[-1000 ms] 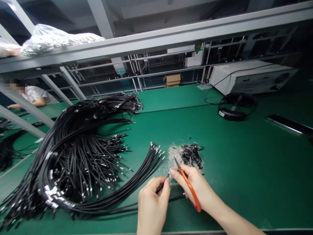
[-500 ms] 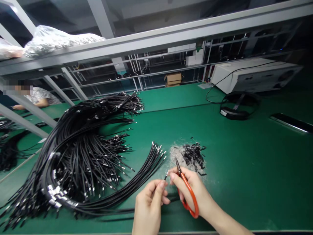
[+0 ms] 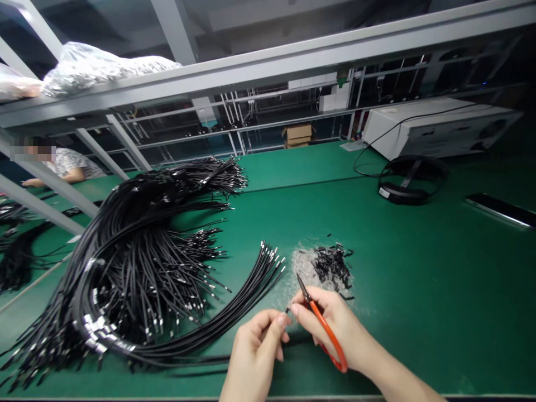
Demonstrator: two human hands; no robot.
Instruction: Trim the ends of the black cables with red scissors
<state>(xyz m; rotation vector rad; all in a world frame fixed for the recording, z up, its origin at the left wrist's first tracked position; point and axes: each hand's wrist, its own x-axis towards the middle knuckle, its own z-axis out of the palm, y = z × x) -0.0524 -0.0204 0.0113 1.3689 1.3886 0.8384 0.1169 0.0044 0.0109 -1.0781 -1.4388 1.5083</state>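
Observation:
My left hand (image 3: pixel 262 343) pinches a black cable (image 3: pixel 287 310) close to its tip, where a short pale end sticks out. Thumb and forefinger of my right hand (image 3: pixel 330 318) meet at that pale end. Red-handled scissors (image 3: pixel 324 324) rest in the same right hand, their dark pointed blades aimed up and left, away from the cable. Just beyond the blades lie a heap of short black sleeve pieces (image 3: pixel 333 265) and pale stringy scraps (image 3: pixel 305 265). A curved bundle of black cables (image 3: pixel 234 318) with silvery ends runs left of my left hand.
A large pile of black cables (image 3: pixel 146 234) covers the left of the green table (image 3: pixel 402 262). A black headband-like object (image 3: pixel 408 187), a phone-like slab (image 3: pixel 498 211) and a white box-shaped device (image 3: pixel 439 131) stand right. A metal shelf rail (image 3: pixel 259 64) crosses above; another person (image 3: pixel 75 164) sits far left.
My right hand has turned slightly, and the scissors tilt further left with their handle lower right. Both hands stay together at the cable tip, shifted a little right.

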